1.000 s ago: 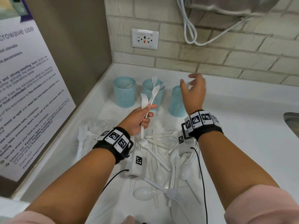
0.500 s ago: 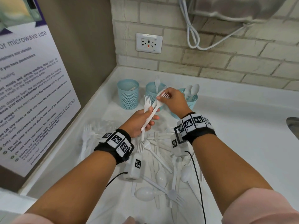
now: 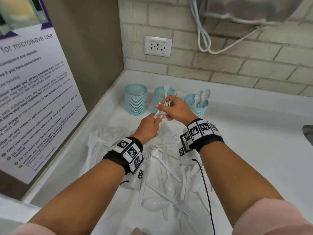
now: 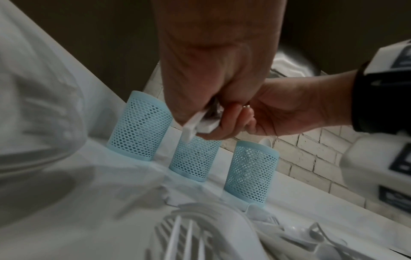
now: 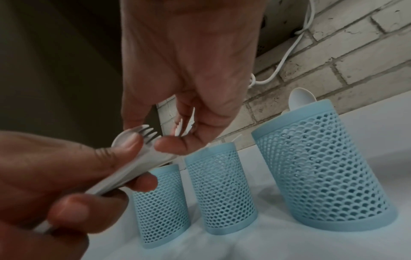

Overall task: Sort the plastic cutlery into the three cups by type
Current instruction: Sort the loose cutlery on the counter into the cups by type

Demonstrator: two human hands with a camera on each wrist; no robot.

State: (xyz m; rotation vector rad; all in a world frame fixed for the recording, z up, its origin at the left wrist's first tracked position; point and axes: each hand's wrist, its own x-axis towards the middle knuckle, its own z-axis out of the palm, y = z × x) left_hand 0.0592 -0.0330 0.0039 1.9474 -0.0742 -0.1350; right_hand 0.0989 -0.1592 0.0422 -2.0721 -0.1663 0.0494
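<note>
Three blue mesh cups stand in a row on the white counter: the left cup (image 3: 135,100), the middle cup (image 3: 159,95) with a fork (image 3: 166,87) in it, and the right cup (image 3: 197,107) with spoons (image 3: 203,95). In front of the middle cup my left hand (image 3: 156,118) grips the handles of a few white forks (image 3: 162,107). My right hand (image 3: 165,107) pinches the same forks at their tined ends (image 5: 146,133). The wrist views show the cups (image 4: 140,128) (image 5: 222,190) just beyond both hands. A pile of loose white cutlery (image 3: 169,175) lies under my forearms.
A crumpled clear plastic bag (image 3: 108,133) with forks lies left of the pile, near the wall with the poster (image 3: 33,99). The brick wall with an outlet (image 3: 158,46) stands behind the cups. A sink edge (image 3: 308,133) shows at far right.
My right hand came back from above the right cup and took the tined ends of the forks in my left hand. Both hands have since moved closer to the middle cup.
</note>
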